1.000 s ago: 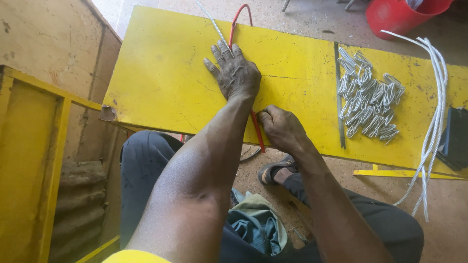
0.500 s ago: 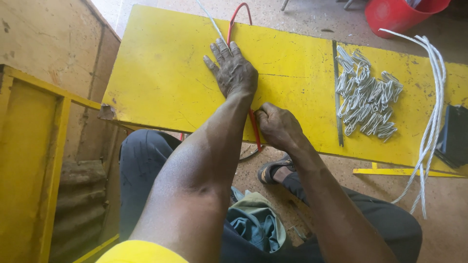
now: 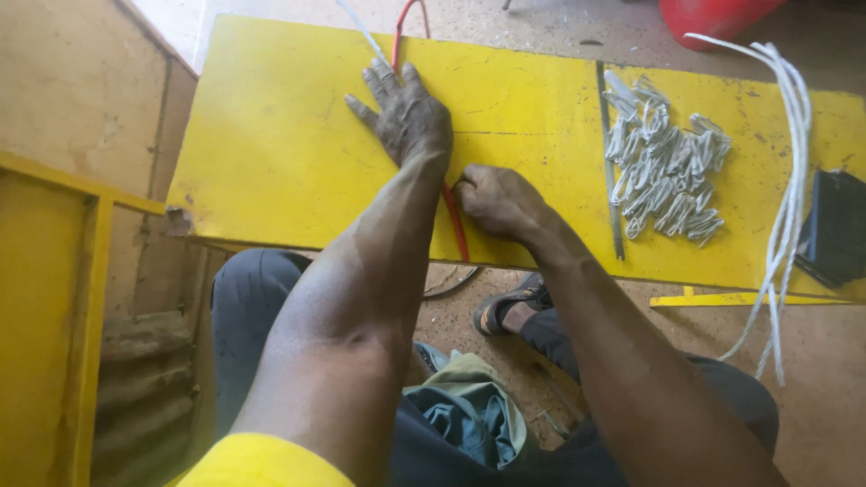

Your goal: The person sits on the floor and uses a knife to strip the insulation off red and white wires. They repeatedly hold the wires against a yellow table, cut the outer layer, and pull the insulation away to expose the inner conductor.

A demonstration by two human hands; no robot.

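A red cable (image 3: 456, 225) runs from the far edge of the yellow table (image 3: 271, 153) to its near edge. My left hand (image 3: 404, 113) lies flat on the cable near the far side, fingers spread, pressing it down. A white wire (image 3: 361, 32) leaves the table just beyond those fingers. My right hand (image 3: 501, 200) is closed beside the cable near the front edge; what sits inside its fingers is hidden.
A pile of bent white wire pieces (image 3: 663, 167) lies right of a thin metal strip (image 3: 609, 162). Long white wires (image 3: 789, 144) hang over the table's right side by a black object (image 3: 834, 225). A red bucket (image 3: 713, 13) stands beyond. A yellow frame (image 3: 45, 298) is at left.
Nothing has visibly moved except the view shifting slightly; both hands stay on the red cable.
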